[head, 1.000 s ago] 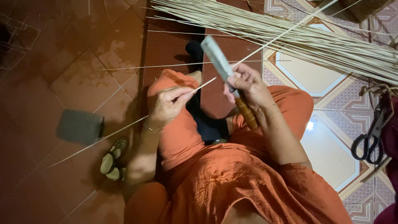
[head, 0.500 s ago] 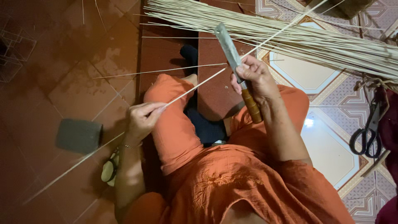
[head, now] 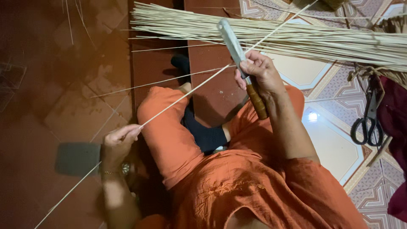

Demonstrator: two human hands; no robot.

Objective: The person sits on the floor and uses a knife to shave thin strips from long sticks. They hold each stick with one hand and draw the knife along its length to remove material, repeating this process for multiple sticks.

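Left hand (head: pixel 118 142) pinches strip (head: pixel 186 94); right hand (head: pixel 260 72) grips knife (head: pixel 237 51).

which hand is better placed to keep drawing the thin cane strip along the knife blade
Left, probably. The left hand pinches the cane strip out at its free side, with room to pull. The right hand is taken up holding the knife against the strip.

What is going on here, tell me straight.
A person in orange clothes sits on the floor. The right hand holds a knife by its wooden handle, blade against a long thin stick. The left hand pinches that stick lower down, out to the side. A pile of similar sticks lies ahead, and scissors lie on the tiles.
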